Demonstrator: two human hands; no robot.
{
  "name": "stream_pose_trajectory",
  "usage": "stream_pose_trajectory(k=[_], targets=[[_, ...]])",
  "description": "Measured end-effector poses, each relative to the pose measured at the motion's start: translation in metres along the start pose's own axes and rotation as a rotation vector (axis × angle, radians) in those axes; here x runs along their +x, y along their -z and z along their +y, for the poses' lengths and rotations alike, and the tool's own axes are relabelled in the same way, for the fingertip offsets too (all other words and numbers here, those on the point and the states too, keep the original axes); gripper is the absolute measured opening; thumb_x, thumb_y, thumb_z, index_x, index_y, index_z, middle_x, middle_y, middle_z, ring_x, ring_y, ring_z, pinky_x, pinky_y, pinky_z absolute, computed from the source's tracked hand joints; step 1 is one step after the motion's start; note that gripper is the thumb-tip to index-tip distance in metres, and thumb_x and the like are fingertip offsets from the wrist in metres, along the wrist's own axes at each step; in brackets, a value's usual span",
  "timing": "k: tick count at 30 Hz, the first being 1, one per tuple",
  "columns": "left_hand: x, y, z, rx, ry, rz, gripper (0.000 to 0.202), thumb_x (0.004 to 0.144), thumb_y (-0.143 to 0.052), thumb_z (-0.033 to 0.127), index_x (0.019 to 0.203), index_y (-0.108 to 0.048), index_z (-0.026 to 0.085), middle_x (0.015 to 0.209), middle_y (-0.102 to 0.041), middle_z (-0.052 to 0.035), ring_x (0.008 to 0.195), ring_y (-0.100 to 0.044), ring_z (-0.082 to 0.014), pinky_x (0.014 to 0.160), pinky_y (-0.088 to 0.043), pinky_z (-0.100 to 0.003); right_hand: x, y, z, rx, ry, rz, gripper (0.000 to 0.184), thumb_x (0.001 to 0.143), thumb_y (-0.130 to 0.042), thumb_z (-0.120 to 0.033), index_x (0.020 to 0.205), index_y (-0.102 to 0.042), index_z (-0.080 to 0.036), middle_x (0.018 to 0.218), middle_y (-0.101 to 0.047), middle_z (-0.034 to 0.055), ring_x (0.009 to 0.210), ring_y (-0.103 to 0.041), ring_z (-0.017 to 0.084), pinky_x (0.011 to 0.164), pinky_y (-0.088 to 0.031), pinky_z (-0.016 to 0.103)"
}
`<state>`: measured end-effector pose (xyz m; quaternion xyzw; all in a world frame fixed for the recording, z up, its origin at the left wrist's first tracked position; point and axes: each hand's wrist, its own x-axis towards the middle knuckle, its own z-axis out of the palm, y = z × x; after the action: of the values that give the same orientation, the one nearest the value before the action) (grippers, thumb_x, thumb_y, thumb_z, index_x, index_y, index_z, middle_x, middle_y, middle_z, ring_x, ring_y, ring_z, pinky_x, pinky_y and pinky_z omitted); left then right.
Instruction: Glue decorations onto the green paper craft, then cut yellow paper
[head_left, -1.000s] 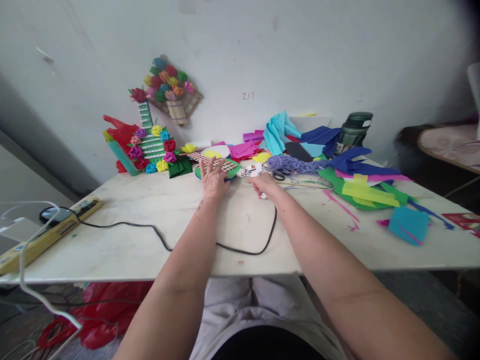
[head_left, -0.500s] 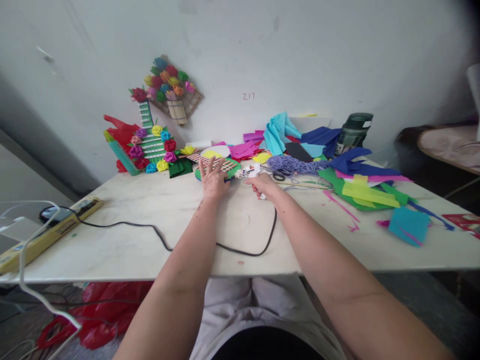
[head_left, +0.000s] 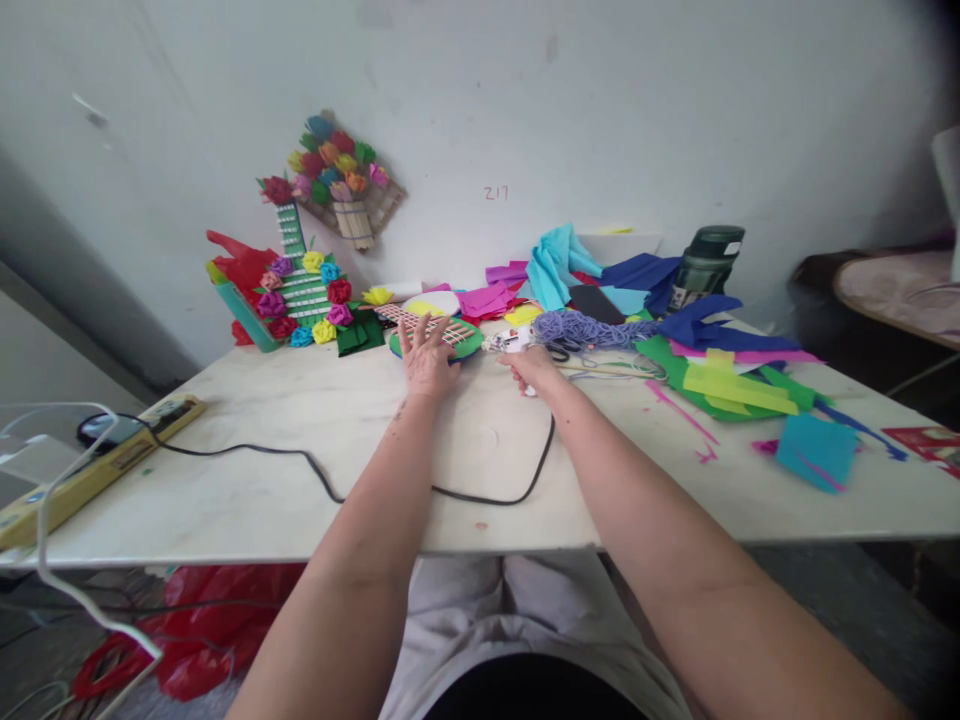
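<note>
My left hand (head_left: 427, 360) lies with fingers spread on a green round piece (head_left: 469, 345) that carries a lattice of thin sticks (head_left: 452, 330). In my right hand (head_left: 534, 368) is a white glue gun (head_left: 516, 340), its nozzle end pointing left at the edge of the green piece. A black cord (head_left: 544, 460) loops over the table below that hand. Just behind it are black scissor handles (head_left: 559, 352), partly covered, and a heap of purple yarn (head_left: 592, 330).
Coloured paper sheets (head_left: 739, 390) and a dark green bottle (head_left: 706, 268) stand to the right. Paper-flower crafts (head_left: 307, 290) lean at the back left. A yellow power strip (head_left: 112, 460) lies along the left edge of the white table (head_left: 247, 500).
My right hand has drawn the glue gun slightly to the right, away from the green piece. My left hand stays in place.
</note>
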<state>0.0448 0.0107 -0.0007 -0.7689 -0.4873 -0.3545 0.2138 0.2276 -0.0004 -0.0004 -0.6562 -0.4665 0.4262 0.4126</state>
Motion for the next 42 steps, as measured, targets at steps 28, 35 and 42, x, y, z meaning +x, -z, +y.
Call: stream_pose_trajectory(k=[28,35,42], targets=[[0.0,0.005,0.001,-0.035,0.049,-0.028,0.006,0.06,-0.064,0.024,0.063,-0.067,0.028,0.131,-0.05,0.005,0.132,-0.026,-0.0315,0.11,0.005,-0.057,-0.021,0.004,-0.006,0.0,0.117,-0.136,0.024,0.07,-0.065,-0.022,0.055,-0.047,-0.015,0.035,-0.042,-0.0061,0.026,-0.033,0.006,0.029,-0.031,0.019],[0.0,0.005,0.002,-0.024,0.053,-0.014,0.005,0.06,-0.064,0.024,0.062,-0.067,0.027,0.13,-0.051,0.0052,0.132,-0.027,-0.0309,0.11,0.005,-0.057,-0.017,0.005,-0.004,0.024,0.106,-0.101,0.022,0.071,-0.062,-0.021,0.056,-0.047,-0.015,0.036,-0.042,-0.0061,0.026,-0.034,0.006,0.029,-0.031,0.02],[0.0,0.003,0.001,-0.015,0.045,-0.003,0.005,0.06,-0.064,0.025,0.063,-0.067,0.027,0.13,-0.052,0.0043,0.132,-0.027,-0.0314,0.109,0.005,-0.058,-0.02,0.005,-0.007,0.022,0.109,-0.123,0.022,0.071,-0.062,-0.021,0.057,-0.047,-0.015,0.036,-0.042,-0.0064,0.025,-0.033,0.006,0.029,-0.031,0.02]])
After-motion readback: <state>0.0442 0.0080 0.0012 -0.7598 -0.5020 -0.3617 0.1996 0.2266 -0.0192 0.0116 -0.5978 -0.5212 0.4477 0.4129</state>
